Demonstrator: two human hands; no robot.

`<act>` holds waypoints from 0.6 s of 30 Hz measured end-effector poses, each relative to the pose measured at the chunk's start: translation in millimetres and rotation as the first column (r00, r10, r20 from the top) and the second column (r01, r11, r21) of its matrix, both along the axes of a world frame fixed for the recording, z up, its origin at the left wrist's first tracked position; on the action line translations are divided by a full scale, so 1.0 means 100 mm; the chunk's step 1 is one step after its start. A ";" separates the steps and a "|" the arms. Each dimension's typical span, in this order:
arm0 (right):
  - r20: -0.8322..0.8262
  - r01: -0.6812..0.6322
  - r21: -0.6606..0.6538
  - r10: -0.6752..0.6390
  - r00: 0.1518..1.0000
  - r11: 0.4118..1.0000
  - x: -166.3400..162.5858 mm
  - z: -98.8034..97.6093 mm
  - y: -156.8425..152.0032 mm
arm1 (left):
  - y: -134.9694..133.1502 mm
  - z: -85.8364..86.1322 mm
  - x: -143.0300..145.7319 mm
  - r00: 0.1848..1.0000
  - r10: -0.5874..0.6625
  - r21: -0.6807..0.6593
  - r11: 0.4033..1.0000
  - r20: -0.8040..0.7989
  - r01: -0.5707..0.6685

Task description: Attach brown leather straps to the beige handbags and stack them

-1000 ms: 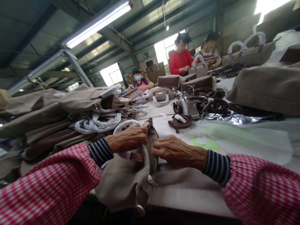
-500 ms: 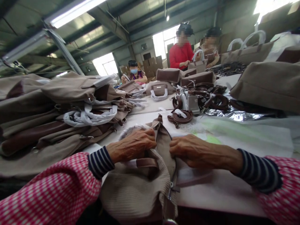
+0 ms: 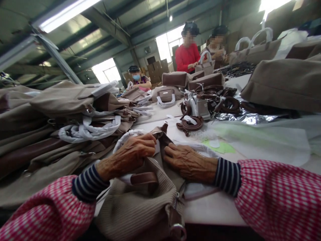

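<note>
A ribbed taupe handbag (image 3: 140, 204) with brown trim lies in front of me at the table edge, its zippered top parted. My left hand (image 3: 130, 152) is closed on the left edge of the opening, near the far end. On the opposite edge, my right hand (image 3: 184, 160) is closed too, its fingertips hidden against the fabric. A metal zipper pull (image 3: 177, 195) hangs at the near end of the opening. A brown leather handle tab (image 3: 144, 179) and a white-wrapped handle (image 3: 127, 136) show on the left side of the bag.
Stacked taupe bags (image 3: 62, 97) with wrapped handles fill the left. Ahead lie a coiled brown strap (image 3: 191, 124), more straps (image 3: 229, 105) and finished bags (image 3: 175, 79). A large bag (image 3: 283, 85) and translucent sheeting (image 3: 271, 140) are at right. Several co-workers, one in red (image 3: 186, 57), work beyond.
My right hand has moved left and closer to my left hand, along the bag's opening. The bag's mouth has narrowed. The view has shifted slightly.
</note>
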State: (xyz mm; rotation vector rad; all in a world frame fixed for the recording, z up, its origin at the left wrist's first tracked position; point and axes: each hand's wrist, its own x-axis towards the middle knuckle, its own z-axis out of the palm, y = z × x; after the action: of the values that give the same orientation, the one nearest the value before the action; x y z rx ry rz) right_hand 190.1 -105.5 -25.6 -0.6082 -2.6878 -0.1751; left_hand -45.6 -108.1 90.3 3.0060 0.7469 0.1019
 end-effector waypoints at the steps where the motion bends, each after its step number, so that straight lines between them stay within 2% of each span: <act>1: 0.004 0.006 0.007 -0.006 1.000 1.000 0.01 0.01 0.00 | -0.01 0.06 -0.04 1.000 0.007 0.003 1.000 -0.002 -0.007; 6: 0.010 0.013 0.018 -0.013 1.000 1.000 0.01 -0.01 0.00 | -0.01 0.25 -0.21 0.993 0.082 0.076 0.994 -0.091 -0.075; 10: -0.019 0.011 -0.060 -0.012 1.000 0.998 0.01 -0.01 -0.01 | 0.00 0.31 -0.10 0.977 0.142 0.015 0.990 -0.161 -0.142; 12: -0.022 0.032 -0.060 -0.033 0.999 0.998 0.00 0.01 -0.03 | 0.01 0.37 0.01 0.967 0.202 -0.087 0.972 -0.156 -0.217; 13: -0.021 0.041 -0.046 -0.042 0.999 0.998 -0.01 0.02 -0.04 | 0.02 0.41 0.06 0.963 0.227 -0.182 0.951 -0.146 -0.252; 16: -0.023 0.051 0.008 -0.051 0.998 0.999 -0.03 0.03 -0.05 | 0.07 0.56 0.20 0.963 0.251 -0.495 0.827 -0.099 -0.266; 17: -0.030 0.053 0.022 -0.052 0.998 0.998 -0.04 0.02 -0.05 | 0.08 0.57 0.24 0.965 0.247 -0.530 0.809 -0.088 -0.256; 18: -0.041 0.055 0.029 -0.054 0.998 0.998 -0.05 0.00 -0.05 | 0.10 0.57 0.28 0.967 0.238 -0.508 0.825 -0.087 -0.249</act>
State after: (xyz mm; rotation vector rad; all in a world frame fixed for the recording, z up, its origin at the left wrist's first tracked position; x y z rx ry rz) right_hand 185.2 -110.3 -25.8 -0.6686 -2.6269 -0.2150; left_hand -17.2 -98.5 146.8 2.3956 0.9764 -0.1076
